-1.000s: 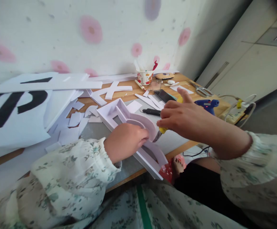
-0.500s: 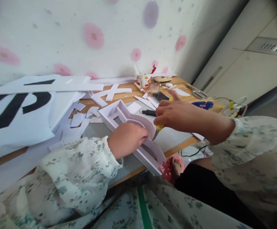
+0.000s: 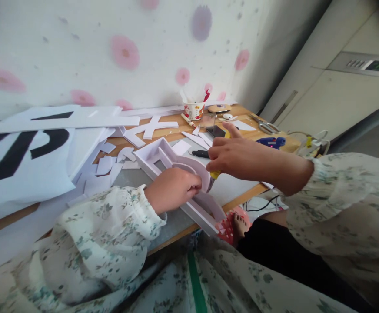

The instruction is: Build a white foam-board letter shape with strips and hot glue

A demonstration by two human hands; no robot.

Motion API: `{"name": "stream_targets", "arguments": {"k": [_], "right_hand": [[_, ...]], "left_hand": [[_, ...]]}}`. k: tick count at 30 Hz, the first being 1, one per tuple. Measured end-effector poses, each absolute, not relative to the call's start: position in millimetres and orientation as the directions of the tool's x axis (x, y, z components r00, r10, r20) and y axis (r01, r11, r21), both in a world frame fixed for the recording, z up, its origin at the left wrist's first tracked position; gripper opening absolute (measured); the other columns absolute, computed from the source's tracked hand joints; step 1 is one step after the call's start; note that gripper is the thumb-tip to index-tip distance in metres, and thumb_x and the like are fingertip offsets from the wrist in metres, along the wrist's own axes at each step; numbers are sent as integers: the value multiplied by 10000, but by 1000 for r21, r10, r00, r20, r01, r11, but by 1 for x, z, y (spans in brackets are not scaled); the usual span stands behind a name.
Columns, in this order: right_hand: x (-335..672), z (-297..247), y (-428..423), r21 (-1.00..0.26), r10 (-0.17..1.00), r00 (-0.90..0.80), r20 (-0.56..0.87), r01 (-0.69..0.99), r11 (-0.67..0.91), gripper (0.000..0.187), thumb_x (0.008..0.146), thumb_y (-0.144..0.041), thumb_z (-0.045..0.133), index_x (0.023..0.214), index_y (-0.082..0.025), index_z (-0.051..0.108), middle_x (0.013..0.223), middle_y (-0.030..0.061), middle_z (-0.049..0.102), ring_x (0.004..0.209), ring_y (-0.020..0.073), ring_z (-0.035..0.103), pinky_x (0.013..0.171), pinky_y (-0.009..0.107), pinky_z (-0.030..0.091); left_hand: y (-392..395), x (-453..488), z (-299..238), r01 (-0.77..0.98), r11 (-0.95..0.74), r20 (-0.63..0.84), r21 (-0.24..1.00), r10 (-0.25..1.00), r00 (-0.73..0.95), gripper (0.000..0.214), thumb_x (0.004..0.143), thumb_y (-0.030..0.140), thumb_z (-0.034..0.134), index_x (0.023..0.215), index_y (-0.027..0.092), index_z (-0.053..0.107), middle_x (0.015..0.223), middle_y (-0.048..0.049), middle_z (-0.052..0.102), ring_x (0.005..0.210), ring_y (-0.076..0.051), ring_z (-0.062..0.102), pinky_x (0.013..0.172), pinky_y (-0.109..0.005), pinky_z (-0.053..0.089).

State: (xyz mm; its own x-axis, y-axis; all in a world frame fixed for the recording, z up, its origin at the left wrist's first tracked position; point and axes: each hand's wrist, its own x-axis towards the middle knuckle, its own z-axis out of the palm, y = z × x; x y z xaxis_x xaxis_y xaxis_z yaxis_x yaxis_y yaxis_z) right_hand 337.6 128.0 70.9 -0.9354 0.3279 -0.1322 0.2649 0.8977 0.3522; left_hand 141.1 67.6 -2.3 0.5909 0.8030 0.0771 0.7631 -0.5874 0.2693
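A white foam-board letter (image 3: 205, 220), with upright walls and the outline of an R, lies across the grey mat (image 3: 173, 224) near the table's front edge. My left hand (image 3: 174, 187) is closed on it, thumb and fingers pinching around its curved wall (image 3: 197, 167). In my right hand (image 3: 225, 154) is a yellow utility knife (image 3: 214, 174), blade pointing down at the curved wall's right end; my index finger stretches forward off the handle. Whether the blade tip is cutting in, I cannot tell. Just left of that hand lies a black-handled tool (image 3: 200, 154).
White offcuts (image 3: 104, 165) and printed sheets with black letters (image 3: 49, 169) cover the left side. Toward the back stand a paper cup (image 3: 193, 111) holding sticks and a marker (image 3: 188, 120). Scissors (image 3: 267, 126), a blue glue gun (image 3: 272, 142) and cables (image 3: 318, 140) lie at right.
The whole view has shifted slightly. Both hands keep their grips, and the knife stays at the curved wall with hardly any movement.
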Motion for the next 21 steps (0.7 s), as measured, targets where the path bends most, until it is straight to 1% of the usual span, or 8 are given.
{"name": "stream_targets", "arguments": {"k": [3,6,10,14,16,18,20,21], "right_hand": [[345,76,118,365,325,-941,-94,271,891,168,872,-123,617,843,-257,716,794,1,613,923,206,516,1023,545,241],[355,87,106,374,304,-951,-57,262,889,170,886,-137,603,828,-256,711,774,-5,608,893,197,517,1014,519,260],[371,101,89,357,296,-953,-59,257,898,177,879,-126,604,794,-248,700,765,-8,610,868,194,517,1008,518,246],[389,104,81,314,304,-952,-44,276,908,187,873,-95,587,780,-229,679,777,-2,623,885,194,517,987,492,248],[400,103,84,285,305,-952,-29,285,915,188,884,-109,569,782,-226,674,766,-1,624,879,194,524,963,475,260],[414,101,89,247,304,-952,28,302,921,189,905,-145,540,817,-230,684,787,8,638,866,194,539,931,446,286],[429,98,92,196,323,-936,142,347,917,207,931,-187,498,889,-227,696,850,33,661,849,190,561,872,387,337],[436,96,91,166,358,-909,215,395,904,219,943,-213,478,935,-220,697,888,50,673,842,189,574,828,354,363]], "left_hand": [[62,144,3,732,-628,100,263,773,627,125,864,173,584,816,198,697,786,1,721,754,-171,658,651,-270,399],[55,149,11,679,-700,182,222,714,676,138,883,192,571,798,192,680,767,2,707,739,-170,646,658,-282,402],[46,160,22,564,-813,353,145,575,738,187,903,170,523,787,184,669,708,3,672,704,-176,619,694,-308,413],[39,172,28,460,-879,464,127,462,756,215,902,125,498,778,165,670,681,-5,660,675,-170,604,681,-304,419],[37,177,30,455,-880,482,138,461,745,206,900,122,504,782,157,670,694,-10,671,684,-167,612,677,-298,422],[36,183,31,484,-860,477,164,498,724,189,898,135,516,785,157,666,715,-10,685,697,-164,623,674,-291,423],[36,189,31,559,-807,455,192,578,677,165,883,155,543,761,163,655,697,-6,680,671,-159,618,641,-282,414],[36,192,31,613,-763,434,204,632,642,153,867,160,559,743,166,648,675,-4,671,647,-157,610,617,-278,404]]}}
